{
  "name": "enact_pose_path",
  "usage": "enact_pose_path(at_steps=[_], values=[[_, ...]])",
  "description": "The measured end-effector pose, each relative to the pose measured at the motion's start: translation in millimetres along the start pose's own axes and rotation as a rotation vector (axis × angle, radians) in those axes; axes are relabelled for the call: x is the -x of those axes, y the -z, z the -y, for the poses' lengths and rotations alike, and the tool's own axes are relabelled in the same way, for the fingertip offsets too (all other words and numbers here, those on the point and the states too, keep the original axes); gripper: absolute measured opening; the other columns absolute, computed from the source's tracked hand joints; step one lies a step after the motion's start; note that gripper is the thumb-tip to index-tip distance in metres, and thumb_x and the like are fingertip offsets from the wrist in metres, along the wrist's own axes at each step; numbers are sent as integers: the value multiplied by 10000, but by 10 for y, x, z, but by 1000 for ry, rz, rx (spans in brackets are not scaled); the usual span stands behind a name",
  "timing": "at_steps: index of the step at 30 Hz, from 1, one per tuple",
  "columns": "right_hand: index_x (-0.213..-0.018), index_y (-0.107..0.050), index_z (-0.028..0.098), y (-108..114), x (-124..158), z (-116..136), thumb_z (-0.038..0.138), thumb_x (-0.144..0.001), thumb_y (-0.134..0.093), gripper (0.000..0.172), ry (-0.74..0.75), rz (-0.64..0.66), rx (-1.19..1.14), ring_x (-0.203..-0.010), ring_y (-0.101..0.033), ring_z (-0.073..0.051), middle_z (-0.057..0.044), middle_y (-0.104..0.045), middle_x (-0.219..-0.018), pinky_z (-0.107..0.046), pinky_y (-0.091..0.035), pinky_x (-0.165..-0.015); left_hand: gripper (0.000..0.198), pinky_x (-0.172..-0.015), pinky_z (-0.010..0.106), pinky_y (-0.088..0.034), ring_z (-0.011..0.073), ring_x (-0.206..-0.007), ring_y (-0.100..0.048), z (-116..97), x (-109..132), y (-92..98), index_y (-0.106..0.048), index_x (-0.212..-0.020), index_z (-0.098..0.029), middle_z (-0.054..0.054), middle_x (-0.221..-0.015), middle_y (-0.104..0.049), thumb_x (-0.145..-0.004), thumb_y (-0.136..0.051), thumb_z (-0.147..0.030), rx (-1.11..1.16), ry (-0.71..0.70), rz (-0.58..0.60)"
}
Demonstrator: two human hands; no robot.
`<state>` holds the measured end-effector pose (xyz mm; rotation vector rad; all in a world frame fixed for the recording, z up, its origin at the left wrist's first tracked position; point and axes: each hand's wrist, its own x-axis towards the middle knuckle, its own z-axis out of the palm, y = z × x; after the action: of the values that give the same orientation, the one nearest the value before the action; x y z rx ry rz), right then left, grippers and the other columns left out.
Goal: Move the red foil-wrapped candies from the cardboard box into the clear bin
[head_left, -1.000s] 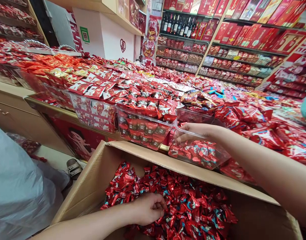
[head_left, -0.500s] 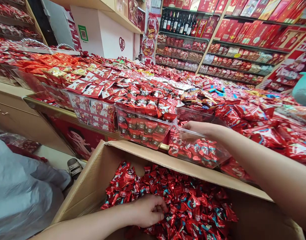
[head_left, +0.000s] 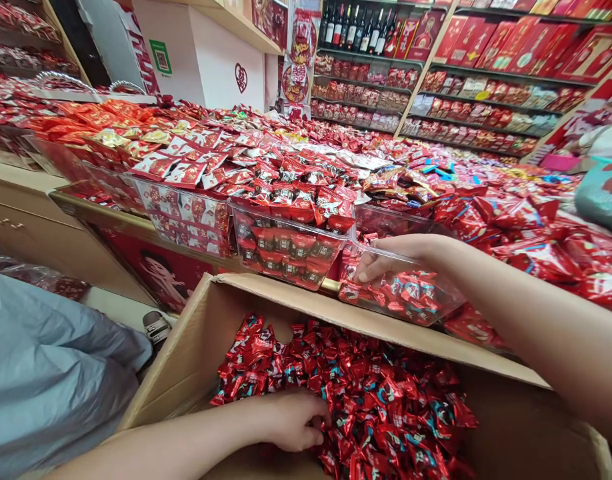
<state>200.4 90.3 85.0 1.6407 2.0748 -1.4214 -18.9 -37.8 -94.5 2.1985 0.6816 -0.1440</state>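
My left hand (head_left: 299,421) is down in a cardboard box (head_left: 151,373), its fingers curled in among red shiny wrapped candies (head_left: 381,400). What those fingers hold, if anything, is hidden. Over the rim of a clear plastic bin (head_left: 426,313) reaches my right hand (head_left: 386,257), its bunched fingers pointing down at similar wrapped candies (head_left: 403,290) lying on the bin's floor. Part of that hand shows through the plastic, and I cannot make out what is between the fingertips. The bin stands just behind the box's far edge.
Left of the bin is a full clear bin of dark-and-red candies (head_left: 291,250). Large red packets (head_left: 541,220) are heaped at right. Shelves with bottles (head_left: 359,30) and red boxes stand behind. Someone's grey-blue clothing (head_left: 51,373) is at lower left, beside the box.
My right hand has sunk a little lower into the clear bin, its fingers nearer the candies. My left hand stays among the candies in the box. The view has shifted slightly.
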Motion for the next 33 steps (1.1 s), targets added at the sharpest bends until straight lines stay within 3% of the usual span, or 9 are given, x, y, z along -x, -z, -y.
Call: enact_pose_path(at_steps=[3, 7, 11, 15, 20, 23, 26, 29, 33], values=[[-724, -628, 193, -7, 9, 0, 375, -592, -641, 225, -7, 12, -28, -649, -579, -155, -41, -644, -746, -246, -449, -541, 193, -528, 189, -379, 142, -646, -541, 14, -37, 76, -593, -854, -249, -14, -749, -610, -696, -497, -197, -86, -33, -107], [-656, -620, 173, -3, 5, -29, 419, -605, -616, 251, 53, -104, 24, -546, -552, -128, -35, -631, -644, -239, -435, -488, 233, -720, 292, -381, 212, -840, -497, 104, -81, 292, -558, -927, -196, 65, -912, -544, -753, -406, -163, -165, 124, -299], [-602, -609, 176, 36, -15, 2, 335, -634, -598, 162, 111, -519, 99, -463, -505, -109, -26, -613, -578, -257, -418, -456, 254, -838, 388, -305, 269, -967, -408, 229, -103, 396, -521, -990, -140, 119, -971, -490, -769, -398, -163, -214, 251, -439], [-712, -635, 169, 8, 112, 134, 291, -681, -549, 152, 298, -942, 243, -508, -514, -110, -25, -615, -620, -255, -418, -480, 274, -830, 353, -318, 265, -958, -409, 334, -116, 332, -566, -937, -182, 77, -937, -525, -665, -588, -203, -173, 219, -387], [-813, -609, 184, -594, 558, 237, 232, -731, -526, 126, 584, -1385, 362, -570, -526, -99, -11, -614, -692, -234, -428, -551, 215, -817, 352, -311, 269, -948, -420, 293, -117, 396, -577, -868, -156, 74, -888, -546, -702, -574, -293, 9, 193, -351], [-865, -573, 199, -1210, 714, 89, 137, -727, -528, 158, 695, -1154, 319, -639, -544, -101, -8, -610, -732, -211, -442, -569, 320, -649, 270, -389, 180, -732, -512, 118, -79, 504, -543, -871, -156, 37, -780, -564, -803, -388, -428, 187, 139, -245], [-1002, -519, 179, -1698, 687, -121, 57, -740, -466, 294, 716, -960, 212, -771, -537, -132, -55, -578, -846, -248, -453, -649, 399, -523, 213, -372, 94, -529, -471, -82, -24, 557, -520, -825, -147, 4, -689, -521, -826, -292, -474, 681, 25, -6], [-1100, -456, 184, -1922, 588, -230, 65, -753, -436, 368, 633, -982, 37, -932, -491, -163, -87, -523, -1011, -297, -431, -766, 368, -514, 210, -356, 70, -498, -420, -215, 18, 537, -522, -793, -120, -5, -655, -449, -784, -414, -471, 1253, -50, 233], [-1110, -451, 213, -1997, 481, -254, 185, -771, -469, 341, 503, -764, -140, -932, -506, -153, -55, -554, -1013, -284, -424, -801, 358, -500, 219, -347, 73, -469, -407, -272, 31, 468, -503, -718, -119, -3, -611, -457, -760, -463, -472, 1390, -11, 330]])
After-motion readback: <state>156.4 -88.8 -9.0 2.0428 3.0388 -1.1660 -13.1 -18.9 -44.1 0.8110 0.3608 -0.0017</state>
